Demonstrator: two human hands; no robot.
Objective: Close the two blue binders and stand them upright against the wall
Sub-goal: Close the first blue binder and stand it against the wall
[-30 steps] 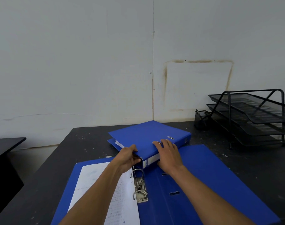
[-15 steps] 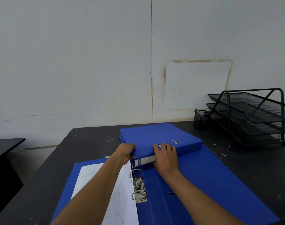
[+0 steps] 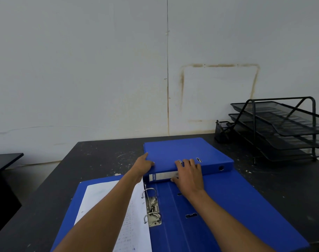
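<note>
A closed blue binder (image 3: 184,151) lies flat on the black table (image 3: 100,160), its labelled spine facing me. My left hand (image 3: 143,164) grips its near left corner. My right hand (image 3: 189,172) holds the spine, fingers over the top cover and thumb under the label. In front of it a second blue binder (image 3: 236,206) lies wide open, with metal rings (image 3: 152,206) in the middle and white printed pages (image 3: 100,200) on its left half. My forearms cross over the open binder. The pale wall (image 3: 118,79) rises right behind the table.
A black wire three-tier letter tray (image 3: 286,128) stands at the back right against the wall, with a small mesh holder (image 3: 221,130) beside it. Another dark table (image 3: 4,160) sits at the far left, across a gap.
The closed binder has turned clockwise and shifted right, so its spine now faces me squarely. Both hands stayed on it, the left moving to the near left corner.
</note>
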